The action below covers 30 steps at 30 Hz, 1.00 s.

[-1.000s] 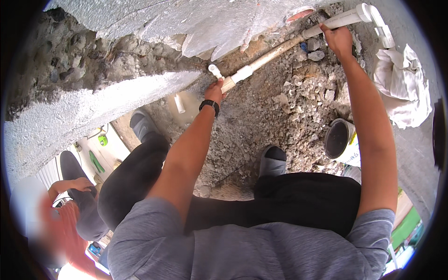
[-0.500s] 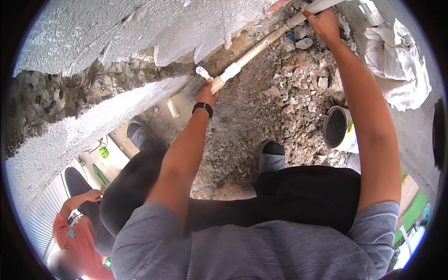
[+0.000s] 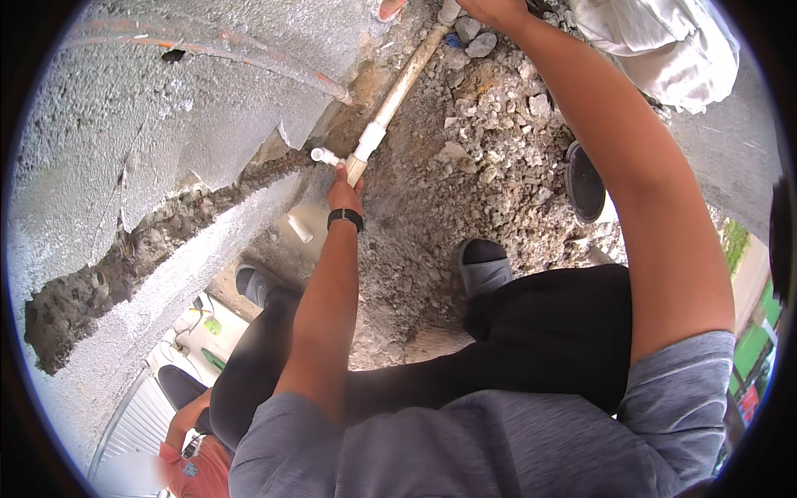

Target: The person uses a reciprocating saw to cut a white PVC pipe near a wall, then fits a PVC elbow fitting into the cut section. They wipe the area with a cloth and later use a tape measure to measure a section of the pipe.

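A long white PVC pipe (image 3: 407, 79), smeared with dirt, slants from the centre left up to the top edge. It has a white coupling (image 3: 369, 141) near its lower end. My left hand (image 3: 344, 194), with a black wristwatch, is closed round that lower end. A small white elbow fitting (image 3: 325, 155) sticks out beside its thumb. At the top edge my right hand (image 3: 495, 10) is against the pipe's far part; its fingers are partly cut off by the frame, but it appears closed on the pipe.
Rubble (image 3: 498, 158) covers the trench floor, with a short white pipe piece (image 3: 300, 228) lying near my left wrist. A broken grey wall (image 3: 199, 124) runs along the left. A bucket (image 3: 586, 184) and white sack (image 3: 664, 50) are right. Another person (image 3: 195, 469) sits lower left.
The view has shifted and turned, so the pipe stands steeper and my right hand now meets the top edge. Both hands keep to the pipe.
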Available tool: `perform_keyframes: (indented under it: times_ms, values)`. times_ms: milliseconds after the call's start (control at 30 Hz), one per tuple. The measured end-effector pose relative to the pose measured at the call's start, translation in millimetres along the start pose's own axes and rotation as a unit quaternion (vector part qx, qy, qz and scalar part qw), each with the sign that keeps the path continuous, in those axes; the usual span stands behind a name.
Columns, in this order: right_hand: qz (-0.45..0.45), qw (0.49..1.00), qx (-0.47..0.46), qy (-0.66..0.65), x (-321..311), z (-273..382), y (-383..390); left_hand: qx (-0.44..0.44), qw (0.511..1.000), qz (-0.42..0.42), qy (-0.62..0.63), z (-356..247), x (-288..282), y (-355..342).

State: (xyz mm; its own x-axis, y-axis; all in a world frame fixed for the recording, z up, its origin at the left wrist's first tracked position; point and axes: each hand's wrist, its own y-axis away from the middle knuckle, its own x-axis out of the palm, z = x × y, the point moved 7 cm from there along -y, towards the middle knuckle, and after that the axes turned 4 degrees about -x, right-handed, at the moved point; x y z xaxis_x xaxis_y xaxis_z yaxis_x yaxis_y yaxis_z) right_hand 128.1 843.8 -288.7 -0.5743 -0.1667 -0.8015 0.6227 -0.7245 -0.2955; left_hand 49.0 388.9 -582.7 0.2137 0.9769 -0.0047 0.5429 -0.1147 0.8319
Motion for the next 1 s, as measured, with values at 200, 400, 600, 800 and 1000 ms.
perform_keyframes:
  times_ms: [200,400,600,800,1000]
  values:
    - [0.076,0.994,0.078,0.027,16.4,-24.7,-6.3,0.015,0.999,-0.006,-0.034,-7.3,3.0,10.4]
    - [0.069,0.992,0.107,0.02,19.6,-30.6,-4.9,0.017,0.988,0.064,-0.141,-13.3,4.0,8.8]
    - [0.09,0.989,0.117,0.002,19.8,-32.9,-4.7,0.044,0.931,0.025,-0.362,-23.8,-3.7,0.2]
    - [0.078,0.99,0.113,-0.024,22.9,-37.6,-3.0,0.086,0.923,0.015,-0.375,-28.5,-2.5,4.7]
    - [0.09,0.992,0.089,-0.027,25.3,-37.8,-3.0,0.103,0.941,0.009,-0.323,-24.7,-0.3,7.3]
